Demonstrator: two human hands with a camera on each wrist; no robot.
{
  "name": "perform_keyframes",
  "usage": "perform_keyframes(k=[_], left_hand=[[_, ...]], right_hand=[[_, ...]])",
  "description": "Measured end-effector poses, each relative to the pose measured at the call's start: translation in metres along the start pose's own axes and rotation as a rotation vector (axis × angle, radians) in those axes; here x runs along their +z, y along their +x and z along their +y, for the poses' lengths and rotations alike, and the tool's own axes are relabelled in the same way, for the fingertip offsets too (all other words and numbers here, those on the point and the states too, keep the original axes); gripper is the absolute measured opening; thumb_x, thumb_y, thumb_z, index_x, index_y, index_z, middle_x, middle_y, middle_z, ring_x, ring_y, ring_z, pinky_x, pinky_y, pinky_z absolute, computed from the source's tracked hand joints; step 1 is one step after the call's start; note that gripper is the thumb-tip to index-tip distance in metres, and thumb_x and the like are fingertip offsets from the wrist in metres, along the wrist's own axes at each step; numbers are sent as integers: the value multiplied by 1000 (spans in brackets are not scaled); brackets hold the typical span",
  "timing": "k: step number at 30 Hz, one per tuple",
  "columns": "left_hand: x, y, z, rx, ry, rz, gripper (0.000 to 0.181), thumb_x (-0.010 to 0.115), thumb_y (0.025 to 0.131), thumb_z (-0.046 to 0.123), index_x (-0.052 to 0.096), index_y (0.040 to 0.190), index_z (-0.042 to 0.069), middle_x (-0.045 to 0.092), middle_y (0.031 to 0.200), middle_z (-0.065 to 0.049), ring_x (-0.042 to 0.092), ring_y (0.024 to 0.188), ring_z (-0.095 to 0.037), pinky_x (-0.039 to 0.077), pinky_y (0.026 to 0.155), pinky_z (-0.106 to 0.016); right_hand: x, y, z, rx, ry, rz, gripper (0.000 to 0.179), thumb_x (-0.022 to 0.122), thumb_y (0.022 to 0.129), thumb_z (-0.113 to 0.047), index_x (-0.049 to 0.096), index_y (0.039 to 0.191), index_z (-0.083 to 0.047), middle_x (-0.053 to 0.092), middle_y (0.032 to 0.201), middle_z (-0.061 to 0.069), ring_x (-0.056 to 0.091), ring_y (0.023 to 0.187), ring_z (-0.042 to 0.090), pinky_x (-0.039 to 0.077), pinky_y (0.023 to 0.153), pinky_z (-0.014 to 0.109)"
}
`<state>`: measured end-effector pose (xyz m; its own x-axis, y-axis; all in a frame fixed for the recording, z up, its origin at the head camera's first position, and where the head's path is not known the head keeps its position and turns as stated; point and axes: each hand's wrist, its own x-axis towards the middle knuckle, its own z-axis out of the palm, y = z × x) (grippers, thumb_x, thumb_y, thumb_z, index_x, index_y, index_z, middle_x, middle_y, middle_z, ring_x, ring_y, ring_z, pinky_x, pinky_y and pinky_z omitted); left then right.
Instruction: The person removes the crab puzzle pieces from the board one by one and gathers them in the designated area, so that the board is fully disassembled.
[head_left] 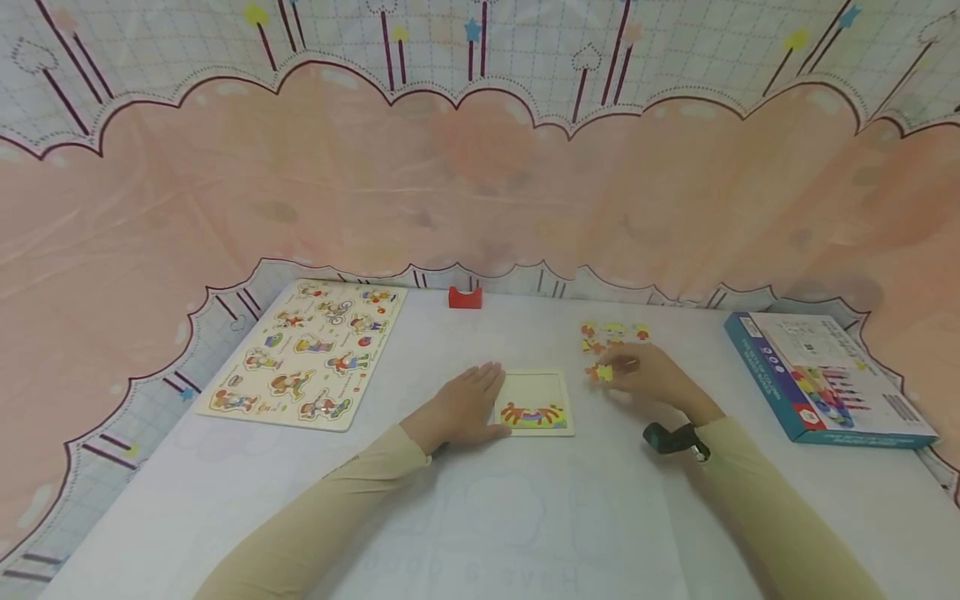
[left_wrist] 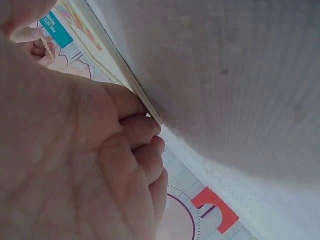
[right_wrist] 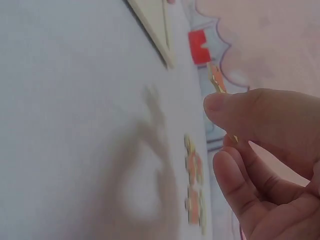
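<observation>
My left hand (head_left: 467,406) rests against the left side of a small wooden puzzle tray (head_left: 568,408), its fingers along the rim. Along the tray's lower edge lies a strip of fitted puzzle pieces (head_left: 532,415) with a red, yellow and blue picture. Between thumb and fingers, my right hand (head_left: 643,372) pinches a yellow-and-red puzzle piece (head_left: 602,373), held above the table right of the tray. The same piece (right_wrist: 216,77) shows edge-on in the right wrist view. Just beyond that hand lie several loose puzzle pieces (head_left: 613,330), partly covered by it.
A large picture board (head_left: 300,358) lies at the left. At the back stands a red block with a curved notch (head_left: 465,298). A blue-edged box (head_left: 832,379) lies on the right. Patterned cloth (head_left: 480,192) hangs behind the white table (head_left: 480,517).
</observation>
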<state>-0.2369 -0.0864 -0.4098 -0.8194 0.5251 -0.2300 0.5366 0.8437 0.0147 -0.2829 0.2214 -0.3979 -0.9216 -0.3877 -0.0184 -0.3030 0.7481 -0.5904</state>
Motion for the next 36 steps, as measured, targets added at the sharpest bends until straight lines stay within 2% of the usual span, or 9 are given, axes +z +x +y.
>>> perform_keyframes(k=[6, 10, 17, 27, 36], left_hand=[[0, -1, 0, -4, -1, -2, 87, 50, 89, 59, 19, 150, 5, 18, 158, -9, 14, 147, -22, 15, 121, -36], [0, 0, 0, -4, -1, -4, 87, 49, 89, 59, 18, 150, 5, 18, 158, -9, 14, 147, -22, 15, 121, -36], [0, 1, 0, 3, 11, -1, 87, 49, 89, 59, 19, 150, 4, 18, 158, -10, 15, 147, -22, 15, 121, -35], [0, 0, 0, -4, -4, -3, 88, 49, 89, 59, 19, 150, 5, 18, 158, -10, 14, 147, -22, 15, 121, -36], [0, 0, 0, -7, -13, -3, 88, 49, 89, 59, 19, 150, 5, 17, 158, -10, 14, 147, -22, 15, 121, -35]], right_hand=[[-17, -6, 19, 58, 0, 23, 35, 70, 83, -20, 66, 115, -7, 64, 115, 17, 60, 107, 34, 52, 91, 48], [-28, -8, 31, 64, 10, 30, 37, 68, 85, -16, 63, 119, -3, 62, 119, 22, 58, 110, 38, 50, 94, 51], [-40, -6, 50, 121, 13, 42, 40, 66, 86, -16, 59, 122, 0, 58, 123, 26, 55, 113, 41, 48, 96, 52], [-41, 6, 65, 190, 63, 42, 38, 61, 88, -11, 57, 123, 4, 57, 122, 28, 52, 115, 43, 45, 99, 55], [-36, 19, 69, 190, 19, 67, 37, 64, 84, -7, 59, 118, 6, 60, 115, 28, 55, 110, 42, 46, 97, 53]])
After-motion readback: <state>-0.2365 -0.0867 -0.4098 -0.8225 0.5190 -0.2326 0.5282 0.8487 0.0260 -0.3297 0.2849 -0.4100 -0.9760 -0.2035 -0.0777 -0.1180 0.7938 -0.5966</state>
